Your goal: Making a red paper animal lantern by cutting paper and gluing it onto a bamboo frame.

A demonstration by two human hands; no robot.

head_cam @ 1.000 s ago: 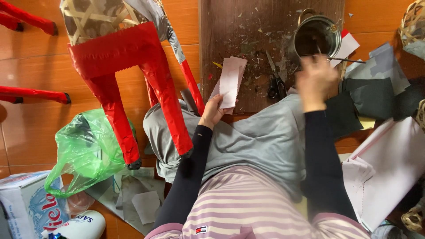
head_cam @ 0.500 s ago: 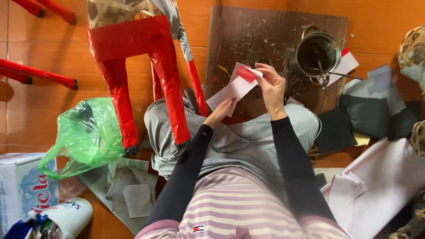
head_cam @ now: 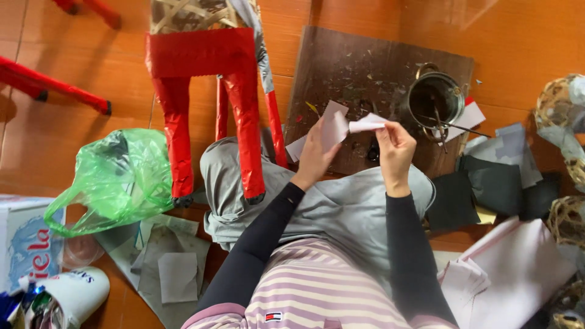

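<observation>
Floor (head_cam: 73,146) of orange-brown boards, seen from above by a seated person in a striped top and grey trousers. Far left: a printed carton (head_cam: 24,244) at the edge of view, with a white cup (head_cam: 76,295) beside it stuffed with scraps. Next, a crumpled green plastic bag (head_cam: 116,176) lying on the floor, and below it grey paper sheets (head_cam: 167,268) spread flat. Upper centre-left: a woven frame figure (head_cam: 207,91) wrapped in red paper, its two red legs reaching down to the person's knee. Centre: a dark, paint-flecked board (head_cam: 365,73) on the floor. Above it, the left hand (head_cam: 317,152) holds a pale paper piece (head_cam: 335,125), thumb and fingers closed on its lower edge. Just to the right, the right hand (head_cam: 396,146) pinches a second small paper strip (head_cam: 367,123) between thumb and forefinger; the strip touches the paper piece at its right edge. Both papers are held in the air over the board, in front of the knees. Right of the hands: a metal pot (head_cam: 436,100) on the board's corner, a thin stick resting across it. Farther right: dark paper squares (head_cam: 481,189), pale pink sheets (head_cam: 518,274), and woven cane balls (head_cam: 563,103) at the frame edge.
</observation>
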